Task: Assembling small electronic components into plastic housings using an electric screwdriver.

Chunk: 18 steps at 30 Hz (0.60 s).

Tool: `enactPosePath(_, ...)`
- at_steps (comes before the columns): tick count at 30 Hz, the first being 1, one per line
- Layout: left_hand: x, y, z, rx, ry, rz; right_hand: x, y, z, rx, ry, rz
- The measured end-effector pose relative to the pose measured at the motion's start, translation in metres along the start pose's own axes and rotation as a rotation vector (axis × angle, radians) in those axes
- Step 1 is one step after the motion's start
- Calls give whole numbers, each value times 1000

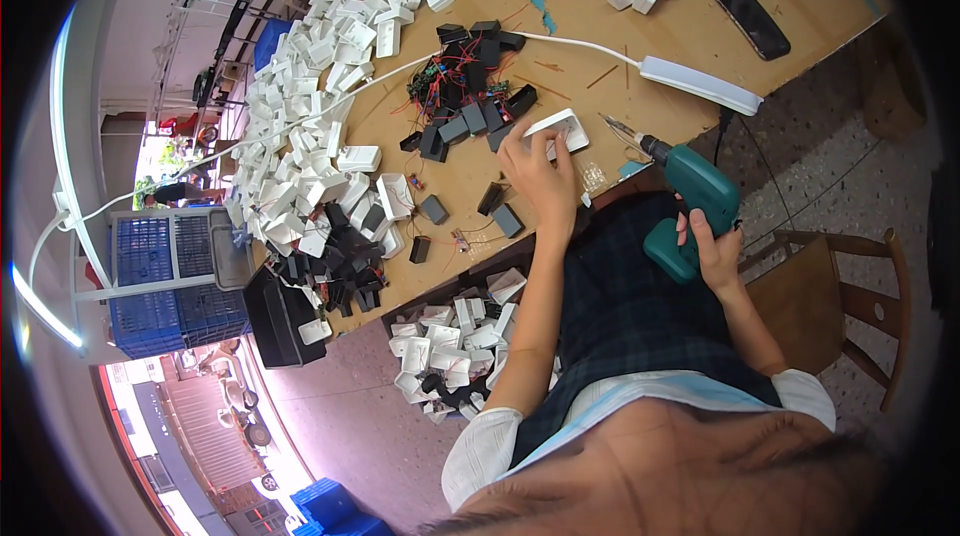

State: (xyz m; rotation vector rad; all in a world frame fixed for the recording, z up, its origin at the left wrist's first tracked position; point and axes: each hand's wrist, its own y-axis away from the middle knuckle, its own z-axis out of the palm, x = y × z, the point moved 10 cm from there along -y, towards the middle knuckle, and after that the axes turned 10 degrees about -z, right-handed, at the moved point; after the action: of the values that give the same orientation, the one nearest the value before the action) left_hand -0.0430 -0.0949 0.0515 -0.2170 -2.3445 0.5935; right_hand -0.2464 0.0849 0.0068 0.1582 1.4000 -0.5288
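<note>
My right hand (712, 248) is wrapped round the handle of a green cordless screwdriver (702, 184). The screwdriver's bit points toward a small white plastic case (572, 133) near the table's front edge, apart from it. At that case's left side, my left hand (540, 174) has its fingers bent and closed on the edge. Part of the case is hidden behind these fingers. Just beyond lies a heap of small black boxes (472, 119) tangled with red wires and green circuit boards. A few loose black boxes (508, 221) sit left of my left wrist.
White plastic cases (300, 126) are piled along the table's left side. A white power strip (700, 86) and a dark phone (750, 19) lie on the right. A black bin (285, 321) is at the left corner. A wooden chair (835, 301) stands at the right.
</note>
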Motion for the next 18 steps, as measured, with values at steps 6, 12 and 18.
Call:
enactPosePath(6,14,5,-10,124,-66,40,-1,-11,14,-21,99,-70)
enactPosePath(12,5,8,-2,120,-54,48,-41,-20,50,-64,485,-497)
enactPosePath(18,6,8,1,108,-59,-20,-19,-15,50,-62,449,-347)
